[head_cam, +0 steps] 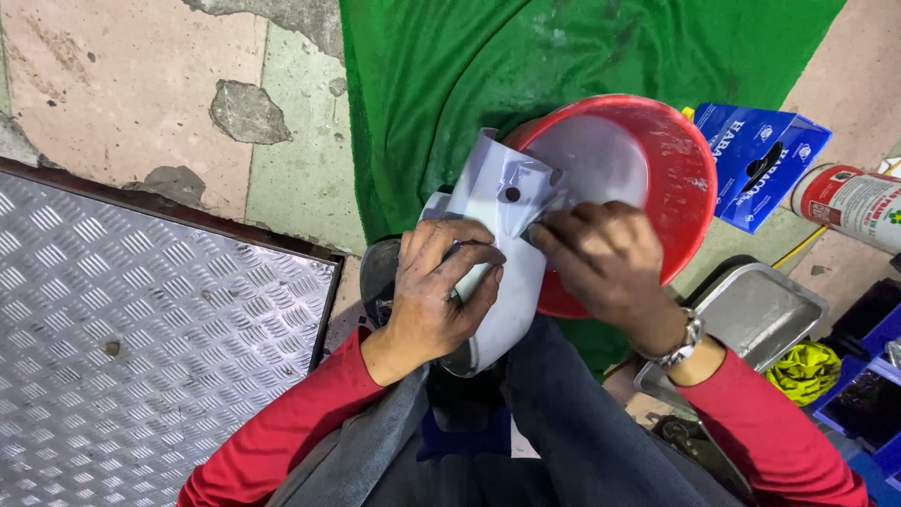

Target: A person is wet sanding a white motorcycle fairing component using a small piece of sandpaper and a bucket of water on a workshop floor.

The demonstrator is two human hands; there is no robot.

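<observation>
Knees in dark trousers and red sleeves fill the bottom of the view; the person sits low over the floor. Left hand wraps the lower edge of a curved light-grey plastic panel, fingers closed round it, steadying it against the lap. Right hand, wristwatch on it, presses flat on the panel's upper right part, fingers shut over something small, possibly a sanding pad or cloth; the hand hides it. Panel has a dark round hole near its middle and leans over a red plastic basin holding pale, cloudy water.

Step in hand, by my reading: rubbing down the panel surface, wet. Next move calls for firm left-hand bracing while the right strokes along the curve, with the basin close for rewetting.

Around: green cloth, steel checker plate, blue carton, metal tray.
</observation>
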